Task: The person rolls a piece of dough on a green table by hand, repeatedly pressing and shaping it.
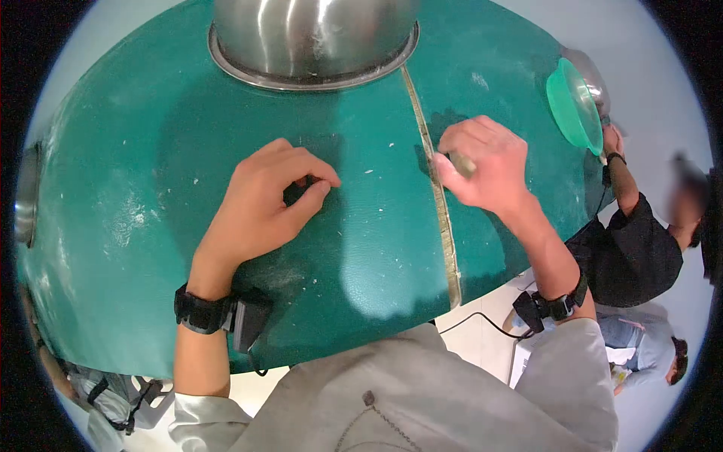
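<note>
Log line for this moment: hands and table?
left hand curled on green table | right hand pinching small grey piece over seam | steel bowl beyond | green bowl right

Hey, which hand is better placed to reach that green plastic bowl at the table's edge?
Right, probably. The right hand lies by the metal seam, on the green plastic bowl's side, though it grips a small object. The left hand is farther, across the seam.
</note>
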`<state>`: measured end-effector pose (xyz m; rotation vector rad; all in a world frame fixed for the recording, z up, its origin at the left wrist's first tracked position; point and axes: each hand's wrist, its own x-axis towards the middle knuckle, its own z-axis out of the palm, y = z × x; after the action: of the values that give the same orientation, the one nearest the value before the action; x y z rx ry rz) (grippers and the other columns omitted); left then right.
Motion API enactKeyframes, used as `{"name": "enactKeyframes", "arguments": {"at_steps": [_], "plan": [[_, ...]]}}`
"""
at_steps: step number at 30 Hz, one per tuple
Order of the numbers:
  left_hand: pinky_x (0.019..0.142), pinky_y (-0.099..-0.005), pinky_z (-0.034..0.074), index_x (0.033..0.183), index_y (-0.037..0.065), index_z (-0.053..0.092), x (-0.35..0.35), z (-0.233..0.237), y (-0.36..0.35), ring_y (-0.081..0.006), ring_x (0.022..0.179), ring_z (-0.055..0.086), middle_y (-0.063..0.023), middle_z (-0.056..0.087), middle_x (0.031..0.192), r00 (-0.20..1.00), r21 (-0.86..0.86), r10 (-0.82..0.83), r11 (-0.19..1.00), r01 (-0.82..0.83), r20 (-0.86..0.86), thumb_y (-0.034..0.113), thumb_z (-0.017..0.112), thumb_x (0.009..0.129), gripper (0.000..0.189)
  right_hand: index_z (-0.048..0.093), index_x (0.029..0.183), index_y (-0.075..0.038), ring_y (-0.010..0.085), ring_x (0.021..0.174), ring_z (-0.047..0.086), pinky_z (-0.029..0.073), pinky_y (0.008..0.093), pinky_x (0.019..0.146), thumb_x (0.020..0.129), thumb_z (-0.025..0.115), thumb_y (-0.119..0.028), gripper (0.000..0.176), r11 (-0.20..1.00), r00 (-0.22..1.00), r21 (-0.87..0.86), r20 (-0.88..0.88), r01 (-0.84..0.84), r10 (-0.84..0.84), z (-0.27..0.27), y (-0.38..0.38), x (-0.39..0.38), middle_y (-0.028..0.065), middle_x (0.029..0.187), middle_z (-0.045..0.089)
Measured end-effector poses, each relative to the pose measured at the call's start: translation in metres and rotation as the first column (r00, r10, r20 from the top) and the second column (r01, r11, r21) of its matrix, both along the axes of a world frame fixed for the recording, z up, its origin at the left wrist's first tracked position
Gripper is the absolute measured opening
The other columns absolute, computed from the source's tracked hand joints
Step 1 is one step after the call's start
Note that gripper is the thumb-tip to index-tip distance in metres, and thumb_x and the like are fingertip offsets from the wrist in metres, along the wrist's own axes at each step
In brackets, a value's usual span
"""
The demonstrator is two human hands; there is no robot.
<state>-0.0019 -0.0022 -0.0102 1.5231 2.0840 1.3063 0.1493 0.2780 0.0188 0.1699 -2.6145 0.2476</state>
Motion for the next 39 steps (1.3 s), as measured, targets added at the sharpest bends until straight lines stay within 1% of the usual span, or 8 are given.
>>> {"name": "enactKeyframes", "arguments": {"at_steps": [4,6,10,19,23,31,37,39], "plan": [[0.074,-0.0357,0.048,0.095,0.007,0.073,0.000,0.004,0.005,-0.0248,0.082,0.061,-0.0063,0.071,0.089,1.000,-0.026,0.002,1.000,-0.001,0.012,0.005,0.072,0.088,0.007,0.068,0.071,-0.005,0.0243,0.061,0.064,0.050,0.0375,0.056,0.093,0.067,-0.021,0.027,0.993,0.996,0.082,0.010,0.083,-0.084,-0.012,0.025,-0.022,0.0068,0.068,0.068],[0.074,-0.0355,0.048,0.095,0.007,0.073,0.001,0.007,0.003,-0.0247,0.082,0.061,-0.0061,0.071,0.088,1.000,-0.047,0.000,0.999,0.000,0.010,0.005,0.072,0.088,0.007,0.067,0.072,-0.003,0.0166,0.063,0.064,0.048,0.0345,0.056,0.101,0.061,-0.027,0.038,0.779,0.924,-0.499,0.238,0.380,-0.299,-0.021,0.046,-0.035,0.0049,0.070,0.069],[0.074,-0.0345,0.048,0.095,0.007,0.074,0.002,0.007,0.003,-0.0231,0.083,0.061,-0.0052,0.071,0.088,1.000,-0.045,0.004,0.999,-0.002,0.029,0.004,0.072,0.089,0.008,0.077,0.077,-0.005,0.0150,0.062,0.065,0.050,0.0337,0.060,0.101,0.058,-0.035,0.044,0.476,0.888,-0.772,0.242,0.421,-0.392,-0.036,0.081,-0.043,0.0095,0.066,0.070],[0.074,-0.0345,0.049,0.096,0.008,0.074,0.002,0.004,0.000,-0.0234,0.083,0.061,-0.0059,0.071,0.089,1.000,-0.014,0.012,1.000,-0.012,-0.001,0.007,0.072,0.090,0.006,0.078,0.095,-0.004,0.0291,0.097,0.074,0.057,0.0387,0.087,0.101,0.058,-0.021,0.027,0.955,0.948,-0.267,-0.250,0.126,-0.195,-0.019,0.017,0.003,0.0120,0.103,0.077],[0.074,-0.0354,0.050,0.096,0.009,0.074,0.001,-0.001,0.000,-0.0247,0.081,0.060,-0.0061,0.071,0.088,0.999,0.022,0.008,1.000,-0.008,-0.033,0.010,0.071,0.091,0.006,0.078,0.100,-0.007,0.0302,0.101,0.072,0.057,0.0403,0.088,0.096,0.065,-0.019,0.018,0.931,0.977,-0.323,0.178,0.171,-0.118,0.002,0.033,0.021,0.0103,0.108,0.076],[0.074,-0.0373,0.050,0.095,0.009,0.073,-0.001,-0.004,0.001,-0.0262,0.082,0.062,-0.0065,0.071,0.088,1.000,0.048,0.003,0.999,-0.002,-0.018,0.009,0.072,0.089,0.007,0.074,0.082,-0.010,0.0291,0.084,0.069,0.055,0.0408,0.069,0.087,0.072,-0.026,0.017,0.964,0.989,0.237,-0.051,-0.121,0.136,0.017,0.003,-0.017,0.0091,0.089,0.071],[0.074,-0.0380,0.050,0.095,0.009,0.073,-0.001,-0.003,0.002,-0.0275,0.082,0.062,-0.0063,0.071,0.088,1.000,0.039,-0.004,0.999,0.005,-0.027,0.007,0.071,0.087,0.008,0.075,0.081,-0.005,0.0231,0.066,0.066,0.052,0.0346,0.063,0.094,0.071,-0.018,0.018,0.998,0.990,-0.043,0.141,0.036,-0.030,-0.015,0.037,-0.030,0.0071,0.074,0.070],[0.074,-0.0379,0.050,0.095,0.009,0.073,0.000,0.000,0.001,-0.0277,0.083,0.062,-0.0062,0.071,0.088,1.000,0.020,-0.014,1.000,0.015,-0.025,0.007,0.071,0.087,0.008,0.075,0.085,-0.002,0.0118,0.066,0.064,0.051,0.0304,0.064,0.099,0.070,-0.024,0.027,0.742,0.917,-0.545,0.298,0.391,-0.265,-0.015,0.048,-0.043,0.0042,0.074,0.071]]}}
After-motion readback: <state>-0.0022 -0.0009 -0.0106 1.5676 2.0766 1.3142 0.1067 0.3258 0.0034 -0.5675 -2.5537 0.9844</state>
